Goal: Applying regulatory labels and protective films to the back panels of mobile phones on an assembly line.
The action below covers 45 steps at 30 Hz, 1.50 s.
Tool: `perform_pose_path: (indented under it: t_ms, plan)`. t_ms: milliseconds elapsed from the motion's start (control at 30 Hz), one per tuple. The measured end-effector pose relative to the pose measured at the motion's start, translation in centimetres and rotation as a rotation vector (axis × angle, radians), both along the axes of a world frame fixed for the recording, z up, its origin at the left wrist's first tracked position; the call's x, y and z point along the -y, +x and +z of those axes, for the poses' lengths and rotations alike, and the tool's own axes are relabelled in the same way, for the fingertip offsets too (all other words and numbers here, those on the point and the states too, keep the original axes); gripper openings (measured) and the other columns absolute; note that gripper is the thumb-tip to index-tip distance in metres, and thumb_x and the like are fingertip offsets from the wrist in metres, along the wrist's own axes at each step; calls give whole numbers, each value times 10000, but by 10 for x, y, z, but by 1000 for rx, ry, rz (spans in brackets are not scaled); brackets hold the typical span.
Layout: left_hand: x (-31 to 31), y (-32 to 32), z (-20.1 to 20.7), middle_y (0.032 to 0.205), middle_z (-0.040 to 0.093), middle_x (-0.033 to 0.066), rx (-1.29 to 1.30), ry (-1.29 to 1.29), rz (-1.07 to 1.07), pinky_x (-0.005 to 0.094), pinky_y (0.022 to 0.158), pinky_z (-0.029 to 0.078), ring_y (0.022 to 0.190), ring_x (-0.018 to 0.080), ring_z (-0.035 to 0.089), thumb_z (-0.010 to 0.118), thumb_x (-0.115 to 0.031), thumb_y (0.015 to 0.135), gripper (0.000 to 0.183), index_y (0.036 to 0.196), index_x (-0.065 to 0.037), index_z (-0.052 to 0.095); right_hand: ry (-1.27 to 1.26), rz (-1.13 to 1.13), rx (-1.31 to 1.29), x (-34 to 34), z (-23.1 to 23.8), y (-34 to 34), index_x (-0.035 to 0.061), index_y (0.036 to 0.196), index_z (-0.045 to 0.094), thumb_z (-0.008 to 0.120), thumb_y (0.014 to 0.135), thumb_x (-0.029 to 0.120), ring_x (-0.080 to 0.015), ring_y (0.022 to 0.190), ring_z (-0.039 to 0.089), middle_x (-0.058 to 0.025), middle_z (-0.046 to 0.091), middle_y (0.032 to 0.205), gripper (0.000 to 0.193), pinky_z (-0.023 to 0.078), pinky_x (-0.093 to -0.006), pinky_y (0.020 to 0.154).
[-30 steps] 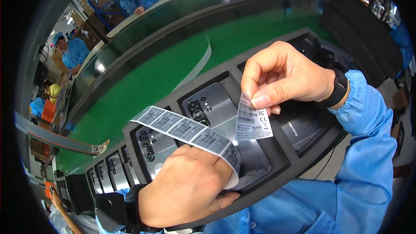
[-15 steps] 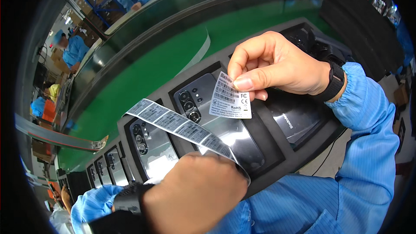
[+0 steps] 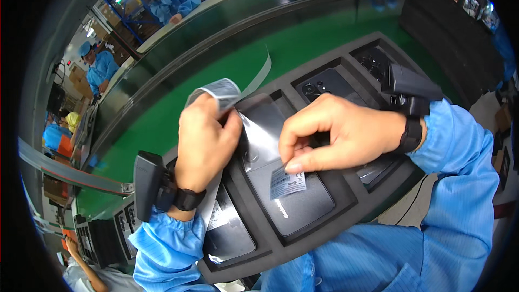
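A dark phone (image 3: 296,213) lies back up in a slot of the black foam tray (image 3: 346,181). Clear film (image 3: 264,132) is raised off its upper back, its edge meeting my left thumb. My left hand (image 3: 208,143) is closed on this film, and a curled strip of printed labels (image 3: 220,91) passes over its fingers. Between thumb and forefinger, my right hand (image 3: 338,135) pinches a silver printed label (image 3: 286,185) over the phone's lower back. Whether the label's lower edge touches the phone, I cannot tell.
More phones sit in neighbouring slots, including one at the left (image 3: 230,232) and one farther back (image 3: 327,84). Beyond the tray runs a green conveyor belt (image 3: 157,108). A metal rail (image 3: 75,167) crosses at the left. Co-workers in blue (image 3: 175,2) sit across the belt.
My left hand has moved up and away from me, and now lifts film off the phone. My right hand has brought the label down over the phone's lower back. The tray sits differently in view.
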<state>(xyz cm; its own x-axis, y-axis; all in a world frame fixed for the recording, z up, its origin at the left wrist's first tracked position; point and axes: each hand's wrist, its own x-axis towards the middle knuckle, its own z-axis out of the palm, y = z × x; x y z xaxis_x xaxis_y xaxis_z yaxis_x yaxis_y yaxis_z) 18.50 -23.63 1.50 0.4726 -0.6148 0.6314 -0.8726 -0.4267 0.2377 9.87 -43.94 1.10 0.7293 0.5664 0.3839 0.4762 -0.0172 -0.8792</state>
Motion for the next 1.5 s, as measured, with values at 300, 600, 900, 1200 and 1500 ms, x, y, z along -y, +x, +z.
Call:
perform_pose_path:
  t_ms: [300,600,900,1200,1500]
  plan:
    - [-15,5,11,634,525,-31,-839,-258,38,208,489,343,529,41,441,608,-133,789,108,748,-33,601,-269,-134,298,-12,-13,4,17,724,522,622,801,153,-317,601,558,-126,534,608,185,408,-402,544]
    - [-15,8,10,628,519,-27,-800,-221,31,210,493,346,533,45,445,616,-146,782,125,740,-31,591,-311,-60,293,-9,-7,9,18,723,526,608,801,173,-322,646,569,-125,553,645,192,413,-411,577]
    - [-15,7,9,648,526,-28,-779,-206,45,207,498,349,542,44,445,614,-150,798,128,756,-31,592,-344,-55,267,-10,-6,10,17,712,534,610,791,180,-318,629,562,-125,547,628,196,411,-409,575]
    - [-15,7,8,649,524,-30,-795,-197,36,204,499,348,544,43,444,609,-137,802,122,739,-35,585,-360,-60,258,-10,-7,10,18,704,528,611,786,179,-323,630,561,-124,543,620,199,412,-409,575]
    - [-11,4,8,603,508,-47,-821,-259,49,217,513,356,559,36,444,582,-57,736,71,674,-24,574,-364,-68,301,-10,-9,8,19,708,517,622,783,175,-325,651,564,-122,555,651,202,419,-413,583]
